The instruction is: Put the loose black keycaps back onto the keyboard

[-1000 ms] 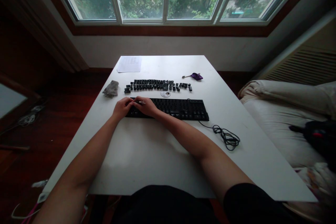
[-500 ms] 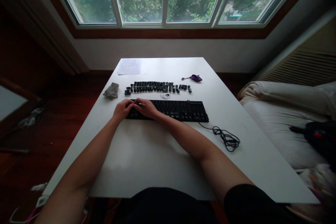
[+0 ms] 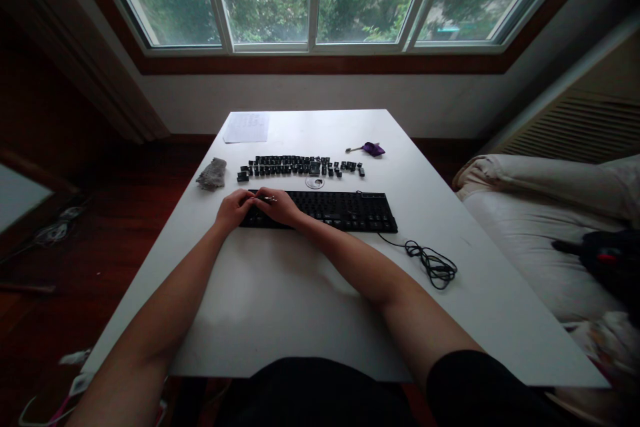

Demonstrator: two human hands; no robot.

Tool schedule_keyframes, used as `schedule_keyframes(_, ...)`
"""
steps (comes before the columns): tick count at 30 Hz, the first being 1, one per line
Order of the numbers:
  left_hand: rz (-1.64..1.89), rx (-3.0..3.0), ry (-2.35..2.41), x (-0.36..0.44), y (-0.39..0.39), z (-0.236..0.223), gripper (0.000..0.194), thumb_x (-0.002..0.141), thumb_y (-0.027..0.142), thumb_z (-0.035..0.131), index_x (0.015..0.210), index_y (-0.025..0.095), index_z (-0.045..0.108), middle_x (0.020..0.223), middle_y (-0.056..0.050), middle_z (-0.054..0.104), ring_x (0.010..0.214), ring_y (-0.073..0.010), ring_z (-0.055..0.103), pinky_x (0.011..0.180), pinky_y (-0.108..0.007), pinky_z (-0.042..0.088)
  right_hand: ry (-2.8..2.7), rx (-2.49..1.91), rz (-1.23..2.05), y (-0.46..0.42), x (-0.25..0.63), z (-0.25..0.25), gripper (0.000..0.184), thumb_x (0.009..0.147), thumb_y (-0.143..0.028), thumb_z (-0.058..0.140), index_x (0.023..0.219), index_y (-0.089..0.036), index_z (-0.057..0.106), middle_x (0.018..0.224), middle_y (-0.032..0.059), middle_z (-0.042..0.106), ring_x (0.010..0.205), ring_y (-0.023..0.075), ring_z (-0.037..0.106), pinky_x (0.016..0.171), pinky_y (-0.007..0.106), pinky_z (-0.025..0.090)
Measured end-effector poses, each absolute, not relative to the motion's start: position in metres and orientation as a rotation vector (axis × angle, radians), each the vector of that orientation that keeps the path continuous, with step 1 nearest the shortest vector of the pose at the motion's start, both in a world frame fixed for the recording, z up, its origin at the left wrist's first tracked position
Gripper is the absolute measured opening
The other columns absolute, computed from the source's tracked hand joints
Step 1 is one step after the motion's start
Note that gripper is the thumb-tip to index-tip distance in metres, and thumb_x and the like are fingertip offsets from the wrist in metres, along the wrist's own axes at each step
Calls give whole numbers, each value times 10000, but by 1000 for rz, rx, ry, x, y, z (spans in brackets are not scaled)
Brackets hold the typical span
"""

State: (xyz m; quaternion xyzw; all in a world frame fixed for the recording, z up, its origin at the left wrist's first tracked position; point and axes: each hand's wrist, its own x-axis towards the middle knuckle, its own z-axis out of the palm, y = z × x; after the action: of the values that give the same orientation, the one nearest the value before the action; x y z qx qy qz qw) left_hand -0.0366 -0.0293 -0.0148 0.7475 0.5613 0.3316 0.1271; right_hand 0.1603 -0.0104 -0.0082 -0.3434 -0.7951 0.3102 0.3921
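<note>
A black keyboard [image 3: 345, 211] lies across the white table, many of its keys off. My left hand [image 3: 234, 209] is at the keyboard's left end, its fingers pinched together; what they hold, if anything, is hidden. Against its fingertips rests my right hand [image 3: 277, 205], closed around a small thin metal tool [image 3: 271, 199], whose kind I cannot make out. Behind the keyboard, loose black keycaps [image 3: 285, 169] stand in rows. Between these and the keyboard lies a small round whitish disc [image 3: 315, 182].
A crumpled grey cloth [image 3: 213, 174] is left of the keycaps. At the back are a paper sheet [image 3: 247, 127] and a small brush [image 3: 354, 149] beside a purple item [image 3: 374, 149]. The keyboard's coiled cable [image 3: 434, 267] lies right, near the table's edge.
</note>
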Motion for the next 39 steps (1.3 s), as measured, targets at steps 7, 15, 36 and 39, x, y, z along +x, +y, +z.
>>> schedule_keyframes(7,962,2185,1636,-37,-29,-15,272,900,405,528,980,202,689,955,-50,703,893,-215,626,785,-314,469,-2027,-885,787,-11,160,-6,267,904,-443,592,975,-211,706,860,17,718,762,150,612,726,242,414)
schedule_keyframes(15,955,2175,1653,-36,-30,-14,261,894,396,532,965,202,692,936,-46,701,870,-209,622,750,-306,467,-2050,-897,783,-13,162,-3,306,911,-474,573,971,-203,702,848,13,708,757,147,598,722,238,407)
schedule_keyframes(36,961,2170,1645,-35,-31,-13,266,894,384,526,974,195,695,943,-51,700,873,-210,620,767,-313,475,-2041,-925,814,-14,161,-1,273,906,-442,582,971,-206,704,838,5,706,740,143,587,716,235,410)
schedule_keyframes(39,944,2159,1648,-36,-30,-13,273,894,397,527,982,198,693,953,-51,701,879,-212,619,766,-312,477,-2033,-912,816,-14,161,-2,284,907,-448,579,981,-203,701,841,8,709,740,142,588,720,234,411)
